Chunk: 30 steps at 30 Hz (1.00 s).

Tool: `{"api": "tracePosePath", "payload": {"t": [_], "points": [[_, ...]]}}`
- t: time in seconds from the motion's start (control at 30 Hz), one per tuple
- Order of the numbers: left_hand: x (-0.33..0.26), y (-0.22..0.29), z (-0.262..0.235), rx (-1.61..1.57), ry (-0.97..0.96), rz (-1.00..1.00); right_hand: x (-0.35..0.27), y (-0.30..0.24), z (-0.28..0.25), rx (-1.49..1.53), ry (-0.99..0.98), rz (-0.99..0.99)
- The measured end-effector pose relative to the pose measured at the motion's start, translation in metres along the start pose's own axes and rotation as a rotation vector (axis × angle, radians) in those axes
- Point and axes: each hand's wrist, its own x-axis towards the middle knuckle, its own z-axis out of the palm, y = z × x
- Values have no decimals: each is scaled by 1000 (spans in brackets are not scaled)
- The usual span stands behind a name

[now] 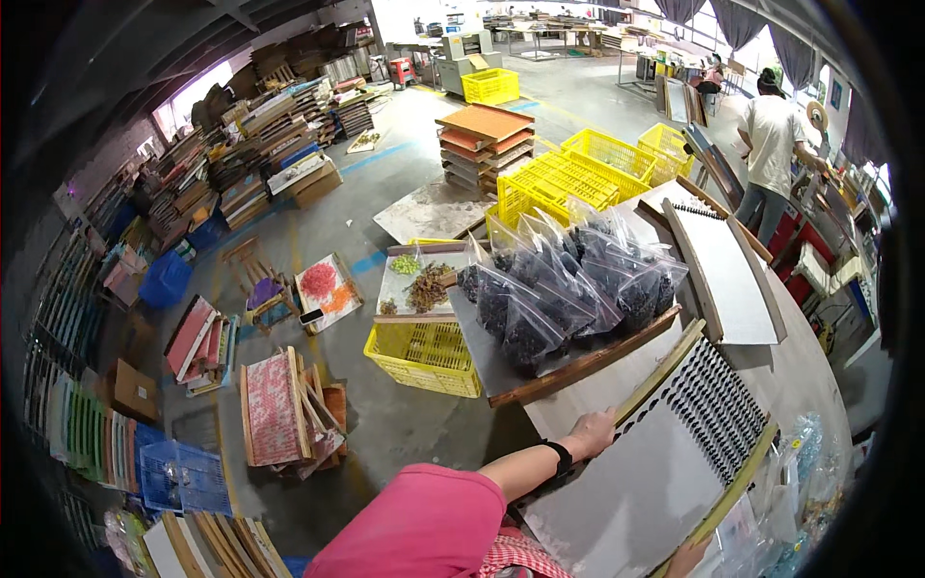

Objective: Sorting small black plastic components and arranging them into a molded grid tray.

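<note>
pink-sleeved left arm outstretched, both hands at opposite tray rails

Just one head cam, a fisheye: it looked down and forward from above the pink sleeve, with the left hand pretty close and the workshop floor stretching way off, curving toward the rim.

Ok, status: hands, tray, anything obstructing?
Left hand closed on white tray, left rail; right hand at right rail, mostly cut off. Dark pieces line far end. Bags nearby, not on it.
</note>
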Motion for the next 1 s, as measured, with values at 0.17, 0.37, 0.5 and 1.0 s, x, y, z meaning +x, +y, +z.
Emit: {"api": "tracePosePath", "payload": {"t": [0.17, 0.37, 0.5, 1.0], "points": [[13, -26, -4, 12, -17, -83, -10, -175, -95, -483, -222, 125], [23, -2, -32, 23, -59, -84, 20, -340, -236, -172, -308, -120], [24, -14, -23, 20, -79, -68, 52, -397, -228, -220, -284, -263], [12, -13, -21, 22, -67, -40, 147, -314, 98, -271, -320, -501]]}}
